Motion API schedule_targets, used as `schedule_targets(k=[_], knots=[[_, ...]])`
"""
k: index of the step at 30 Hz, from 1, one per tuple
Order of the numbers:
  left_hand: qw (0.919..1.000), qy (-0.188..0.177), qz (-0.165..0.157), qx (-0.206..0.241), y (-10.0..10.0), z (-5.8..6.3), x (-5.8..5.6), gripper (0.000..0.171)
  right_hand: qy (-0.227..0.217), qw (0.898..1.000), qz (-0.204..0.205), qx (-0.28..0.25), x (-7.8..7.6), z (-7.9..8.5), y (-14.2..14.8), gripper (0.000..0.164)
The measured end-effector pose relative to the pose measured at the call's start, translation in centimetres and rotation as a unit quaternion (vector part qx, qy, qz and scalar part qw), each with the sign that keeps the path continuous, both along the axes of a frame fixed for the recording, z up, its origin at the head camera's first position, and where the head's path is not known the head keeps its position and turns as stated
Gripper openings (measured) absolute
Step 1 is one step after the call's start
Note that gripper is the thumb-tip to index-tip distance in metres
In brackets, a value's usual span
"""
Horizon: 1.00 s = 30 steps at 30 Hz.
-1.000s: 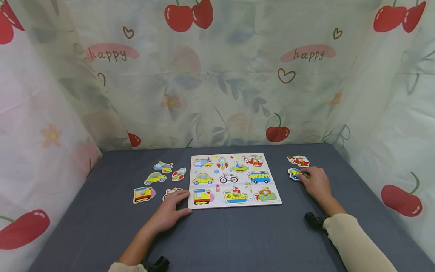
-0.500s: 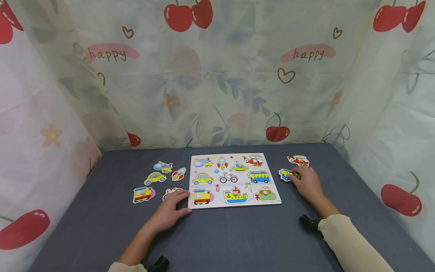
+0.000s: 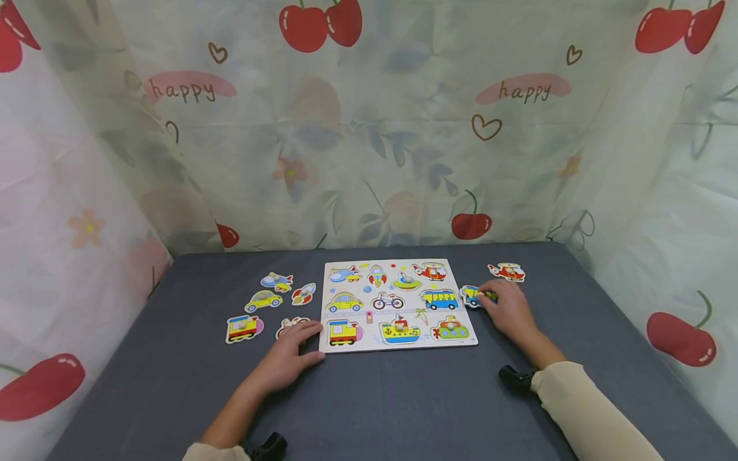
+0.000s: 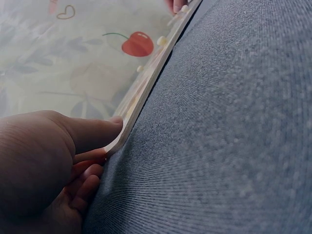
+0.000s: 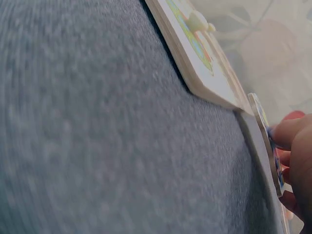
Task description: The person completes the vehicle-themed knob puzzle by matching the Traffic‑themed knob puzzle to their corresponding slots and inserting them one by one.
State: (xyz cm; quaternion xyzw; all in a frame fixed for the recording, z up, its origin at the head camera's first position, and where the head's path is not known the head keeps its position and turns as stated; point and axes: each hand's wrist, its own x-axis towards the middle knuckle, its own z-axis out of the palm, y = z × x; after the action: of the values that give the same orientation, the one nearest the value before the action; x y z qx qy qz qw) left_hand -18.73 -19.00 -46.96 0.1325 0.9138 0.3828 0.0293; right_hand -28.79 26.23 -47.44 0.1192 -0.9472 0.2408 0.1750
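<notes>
The puzzle board (image 3: 375, 346), printed with colourful vehicles, lies mid-table. My left hand (image 3: 292, 353) rests against its left edge, thumb (image 4: 105, 131) at the near corner in the left wrist view. With my right hand (image 3: 510, 310) I pinch a blue-and-yellow bus puzzle piece (image 3: 469, 296) just off the board's right edge. In the right wrist view that piece (image 5: 265, 134) looks tilted beside the board's corner (image 5: 209, 90). The ship piece (image 3: 400, 331), submarine piece (image 3: 451, 330) and flying saucer piece (image 3: 406, 282) sit in the board. The bus outline (image 3: 439, 299) shows near my right hand.
Left of the board lie an airplane piece (image 3: 277, 282), a car piece (image 3: 263, 301), a rocket piece (image 3: 303, 294), a train piece (image 3: 243, 328) and a partly covered bicycle piece (image 3: 288, 325). A helicopter piece (image 3: 507, 272) lies beyond my right hand. Printed curtains (image 3: 346, 160) surround the dark table (image 3: 369, 410).
My right hand has moved left with the bus piece, from below the helicopter piece to the board's right edge. My left hand and the board have stayed in place.
</notes>
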Motion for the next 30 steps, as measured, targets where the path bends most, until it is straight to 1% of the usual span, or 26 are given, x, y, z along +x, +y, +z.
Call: schedule_targets(k=[9, 21, 30], knots=[[1.0, 0.0, 0.002, -0.001, 0.0, -0.2, 0.0, 0.054, -0.03, 0.999, -0.009, 0.004, -0.2, 0.1, -1.5, 0.018], [1.0, 0.004, 0.0, -0.001, 0.0, 0.0, -0.1, 0.053, -0.038, 0.999, 0.015, 0.003, -0.2, 0.4, -3.1, 0.02], [1.0, 0.007, -0.003, -0.002, 0.0, -0.2, -0.2, 0.054, -0.046, 0.999, 0.019, 0.004, -0.2, 0.4, -4.1, 0.019]])
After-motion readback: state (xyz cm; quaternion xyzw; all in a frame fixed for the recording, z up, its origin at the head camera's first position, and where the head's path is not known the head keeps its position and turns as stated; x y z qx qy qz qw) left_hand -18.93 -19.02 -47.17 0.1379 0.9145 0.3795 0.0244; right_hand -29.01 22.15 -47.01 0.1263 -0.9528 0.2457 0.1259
